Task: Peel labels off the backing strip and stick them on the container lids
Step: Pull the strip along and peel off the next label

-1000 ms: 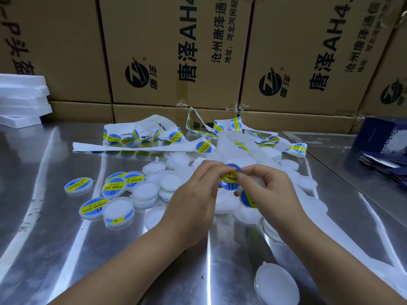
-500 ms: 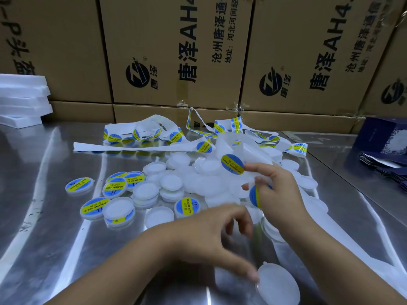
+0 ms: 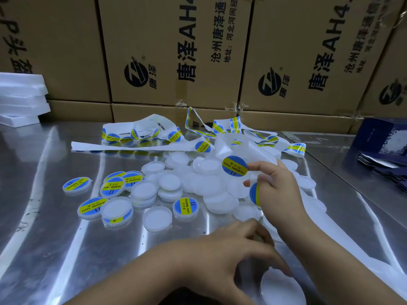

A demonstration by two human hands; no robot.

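My right hand (image 3: 277, 190) pinches the white backing strip (image 3: 352, 245) above the heap of plain white lids (image 3: 211, 186). A round blue-and-yellow label (image 3: 234, 166) stands up off the strip at my fingertips, and a second label (image 3: 254, 193) shows edge-on under my thumb. My left hand (image 3: 224, 256) is low and near, fingers spread, its fingertips touching the rim of a single plain white lid (image 3: 284, 289) at the bottom edge. Several labelled lids (image 3: 113, 187) lie at the left of the heap, and one more labelled lid (image 3: 186, 206) sits in front of it.
All this rests on a shiny metal table (image 3: 55, 238). A tangle of label strip (image 3: 136, 147) lies behind the lids. Cardboard boxes (image 3: 176, 51) wall off the back. White foam pieces (image 3: 19, 97) are stacked far left, dark blue packets (image 3: 383, 155) far right.
My left hand left the label it was pressing with the right, put a labelled lid down in front of the heap, and dropped to the plain lid near me. The right hand stayed holding the strip.
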